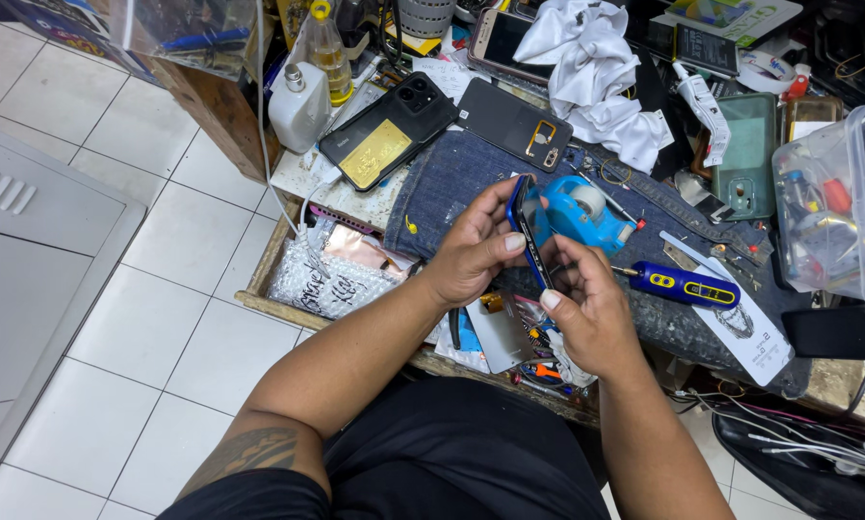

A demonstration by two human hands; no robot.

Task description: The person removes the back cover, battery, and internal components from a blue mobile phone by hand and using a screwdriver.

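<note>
Landmark: I take the denim cloth point(451, 178) on the bench as reference.
Left hand point(471, 252): over the cloth's near edge; I see its fingers curled shut around the blue-edged phone point(527, 231), thumb on the near side.
Phone: held on edge above the cloth, between both hands.
Right hand point(591, 308): fingers pinched closed on the phone's lower end.
Tape dispenser point(581, 212): blue, on the cloth, just behind the phone.
Screwdriver point(687, 286): blue and yellow, on the cloth, right of the hands.

blue tape dispenser point(579, 212) and blue screwdriver point(687, 285) crowd the far side; only bare denim mat point(451, 178) left lies open.
</note>
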